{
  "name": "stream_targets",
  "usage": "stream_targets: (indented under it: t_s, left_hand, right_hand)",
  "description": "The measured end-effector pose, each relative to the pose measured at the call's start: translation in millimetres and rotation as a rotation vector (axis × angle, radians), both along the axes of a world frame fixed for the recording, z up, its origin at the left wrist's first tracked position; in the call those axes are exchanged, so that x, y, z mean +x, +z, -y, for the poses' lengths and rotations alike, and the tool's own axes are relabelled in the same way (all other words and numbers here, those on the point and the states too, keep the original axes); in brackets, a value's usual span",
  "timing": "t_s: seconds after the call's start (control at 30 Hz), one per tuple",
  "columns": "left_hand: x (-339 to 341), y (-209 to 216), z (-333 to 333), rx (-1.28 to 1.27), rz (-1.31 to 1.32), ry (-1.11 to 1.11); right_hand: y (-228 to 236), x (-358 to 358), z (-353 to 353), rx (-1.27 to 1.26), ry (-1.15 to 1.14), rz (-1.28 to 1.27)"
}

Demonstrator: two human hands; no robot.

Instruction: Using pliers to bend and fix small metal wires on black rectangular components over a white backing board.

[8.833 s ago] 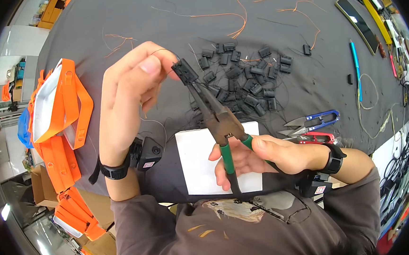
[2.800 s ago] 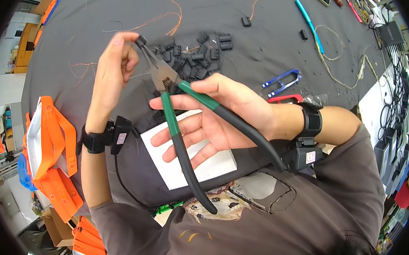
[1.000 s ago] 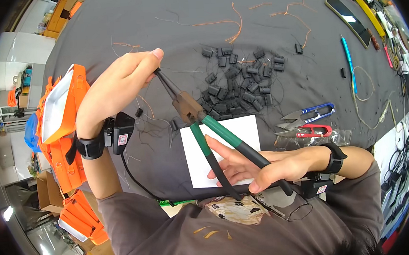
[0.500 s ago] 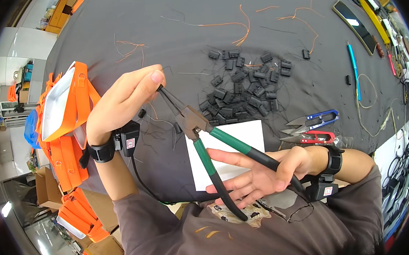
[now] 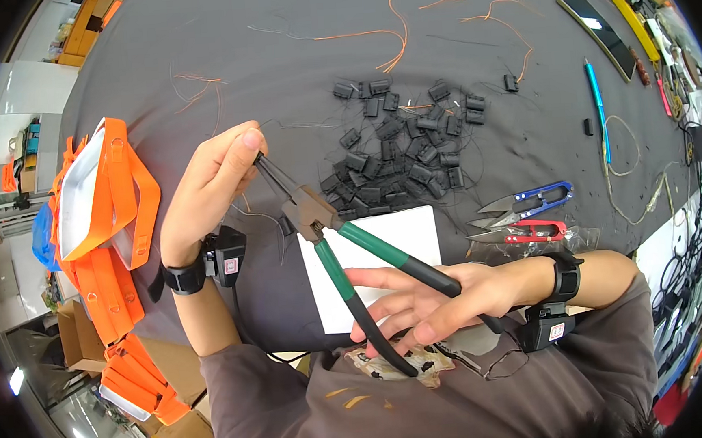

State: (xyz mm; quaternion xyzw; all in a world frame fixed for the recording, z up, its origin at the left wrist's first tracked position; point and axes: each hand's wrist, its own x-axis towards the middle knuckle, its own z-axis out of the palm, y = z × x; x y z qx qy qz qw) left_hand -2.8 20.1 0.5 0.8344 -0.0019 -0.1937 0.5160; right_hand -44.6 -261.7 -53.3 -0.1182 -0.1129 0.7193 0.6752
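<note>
My right hand (image 5: pixel 438 294) is around the handles of long-nosed pliers (image 5: pixel 314 213) with green and black grips, its fingers loosely extended between them. The two handles stand apart. At the slim jaw tips, my left hand (image 5: pixel 221 163) pinches with thumb and fingertips; a small dark bit shows there, too little to name. Below the pliers lies a white sheet of paper (image 5: pixel 417 239). Past it is a heap of small black ribbed blocks (image 5: pixel 387 151) with thin dark wires. Another black block (image 5: pixel 287 225) sits near the jaws, on the left.
Blue-handled snips (image 5: pixel 537 198) and red-handled snips (image 5: pixel 523 232) lie right of the paper. Farther right are a blue pen (image 5: pixel 597 100) and a phone (image 5: pixel 598 32). Orange wire strands (image 5: pixel 399 36) are scattered at the back. Orange straps (image 5: pixel 129 194) hang at the left edge.
The tabletop things have shifted slightly left in the view. My right hand's fingers have curled a little more about the handles. The left hand keeps its pinch at the jaw tips.
</note>
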Motion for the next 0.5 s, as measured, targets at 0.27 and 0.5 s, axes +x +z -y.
stream_targets:
  t_s: [0.27,0.5]
  left_hand:
    - [2,-25,36,-0.32,-0.024,0.401]
    - [3,-35,40,-0.361,-0.058,0.402]
  right_hand:
    - [-3,6,-2,-0.051,-0.154,-0.057]
    - [-10,7,-6,-0.096,-0.126,-0.202]
